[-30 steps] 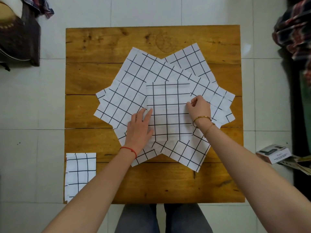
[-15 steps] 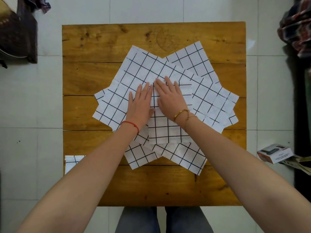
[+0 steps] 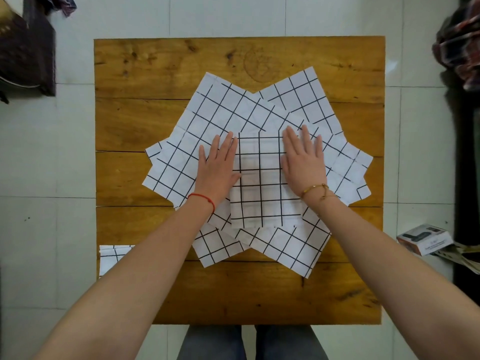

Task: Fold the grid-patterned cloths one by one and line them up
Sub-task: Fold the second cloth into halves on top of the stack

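A folded white cloth with a black grid (image 3: 259, 188) lies on top of a fanned pile of unfolded grid cloths (image 3: 213, 113) in the middle of the wooden table (image 3: 155, 68). My left hand (image 3: 217, 170) lies flat with straight fingers on the folded cloth's left edge. My right hand (image 3: 304, 162) presses flat on its right edge. Another folded grid cloth (image 3: 113, 258) sits at the table's near left corner, mostly hidden by my left forearm.
The table stands on a white tiled floor. A dark bag (image 3: 26, 48) is at the far left, plaid fabric (image 3: 459, 48) at the far right, and a small box (image 3: 423, 239) with papers on the floor to the right.
Both hands were side by side at the middle of the folded cloth; they have slid apart, the left one to its left edge, the right one to its right edge.
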